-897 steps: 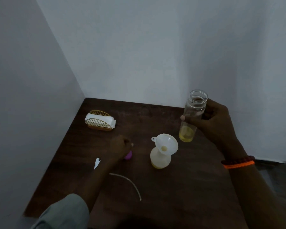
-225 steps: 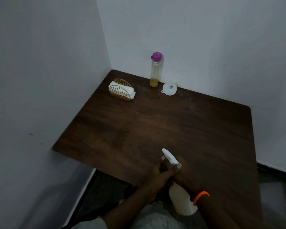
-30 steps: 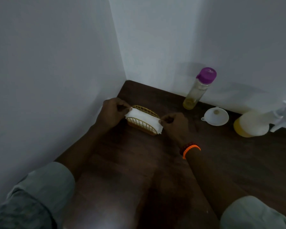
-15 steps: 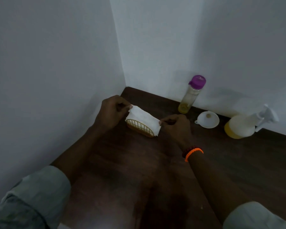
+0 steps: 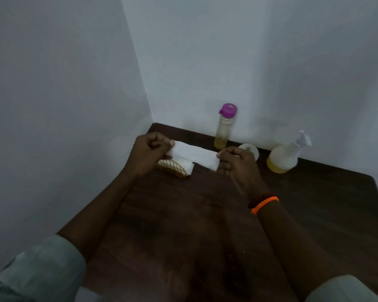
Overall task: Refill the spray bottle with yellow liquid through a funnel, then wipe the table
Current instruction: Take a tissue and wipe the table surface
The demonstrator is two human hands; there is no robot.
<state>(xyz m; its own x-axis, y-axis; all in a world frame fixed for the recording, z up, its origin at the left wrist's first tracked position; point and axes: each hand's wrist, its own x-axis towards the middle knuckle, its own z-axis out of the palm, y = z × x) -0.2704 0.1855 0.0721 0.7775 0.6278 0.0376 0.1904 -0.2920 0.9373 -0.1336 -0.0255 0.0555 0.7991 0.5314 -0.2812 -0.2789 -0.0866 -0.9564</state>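
tabletop, fingers (image 5: 171, 143) pinching tissue (image 5: 194, 155)

our left hand (image 5: 147, 152) and right hand (image 5: 236, 164) forward, arms extended, each pinching one end of a white tissue (image 5: 194, 154)

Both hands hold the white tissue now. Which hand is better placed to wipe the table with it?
Probably the right hand: it pinches the tissue over the open table; the left hand is beside the wall.
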